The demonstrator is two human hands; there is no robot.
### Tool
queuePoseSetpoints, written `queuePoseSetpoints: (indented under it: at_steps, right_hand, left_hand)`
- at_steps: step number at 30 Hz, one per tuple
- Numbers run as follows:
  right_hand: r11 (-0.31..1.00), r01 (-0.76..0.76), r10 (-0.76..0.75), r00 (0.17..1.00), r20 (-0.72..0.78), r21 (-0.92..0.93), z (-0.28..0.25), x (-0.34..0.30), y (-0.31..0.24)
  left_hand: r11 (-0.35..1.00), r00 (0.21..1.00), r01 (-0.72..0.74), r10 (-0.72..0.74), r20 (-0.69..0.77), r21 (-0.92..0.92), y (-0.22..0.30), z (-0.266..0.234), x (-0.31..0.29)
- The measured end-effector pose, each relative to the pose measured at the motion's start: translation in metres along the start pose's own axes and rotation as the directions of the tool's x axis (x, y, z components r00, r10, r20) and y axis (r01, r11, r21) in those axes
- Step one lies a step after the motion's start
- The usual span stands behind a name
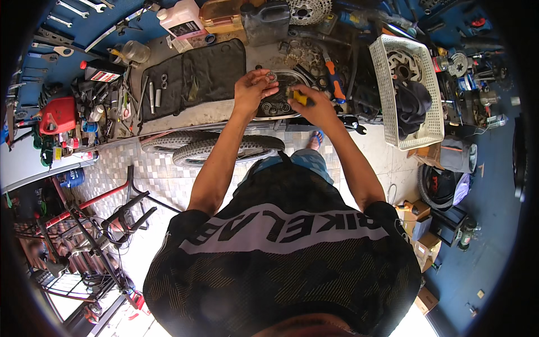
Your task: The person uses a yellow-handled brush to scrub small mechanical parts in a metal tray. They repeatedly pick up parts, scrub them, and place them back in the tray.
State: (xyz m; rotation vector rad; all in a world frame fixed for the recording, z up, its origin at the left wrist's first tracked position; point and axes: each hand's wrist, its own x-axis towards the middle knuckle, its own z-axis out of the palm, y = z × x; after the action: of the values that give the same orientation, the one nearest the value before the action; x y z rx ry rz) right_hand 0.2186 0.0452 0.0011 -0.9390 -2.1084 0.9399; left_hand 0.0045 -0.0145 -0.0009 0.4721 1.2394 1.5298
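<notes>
My left hand (pixel 254 92) pinches a small round metal ring (pixel 272 77), which looks like a bearing, over a metal tray (pixel 279 118) on the workbench. Close by on the right, my right hand (pixel 315 108) is closed round a short yellow-handled tool (pixel 302 98). The tool's tip points toward the left hand, but it is too small to tell its kind. Inside the tray lie several dark round parts (pixel 268 107), partly covered by my hands. Orange-and-blue-handled pliers (pixel 335 81) rest just right of the tray.
A black tool roll (pixel 193 73) lies left of the tray. At right stands a white perforated basket (pixel 385 90) with a brake disc and dark cloth. Bottles, including a pink jug (pixel 181 22), line the back. Bicycle tyres (pixel 224 150) sit below the bench's front edge.
</notes>
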Motion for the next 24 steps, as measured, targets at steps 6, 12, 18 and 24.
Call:
queuePoseSetpoints:
  at_steps: [6,12,18,24]
  right_hand:
    - [0.955,-0.192,0.202,0.979,0.022,-0.225,-0.002,0.018,0.009]
    - [0.904,-0.234,0.251,0.968,-0.001,0.358,0.017,0.034,-0.018]
    - [0.943,-0.078,0.101,0.994,-0.052,0.323,0.012,0.033,-0.035]
    - [0.980,-0.150,0.160,0.985,-0.068,0.127,0.001,0.032,-0.048]
  left_hand:
    - [0.995,0.998,-0.067,0.066,0.023,0.075,-0.017,-0.006,0.007]
    - [0.885,0.991,-0.095,0.125,-0.036,0.455,-0.017,-0.005,0.007]
    - [0.846,0.969,-0.164,0.233,-0.077,0.508,-0.022,-0.010,0.007]
    - [0.812,0.953,-0.231,0.299,-0.043,0.536,-0.027,-0.013,0.011]
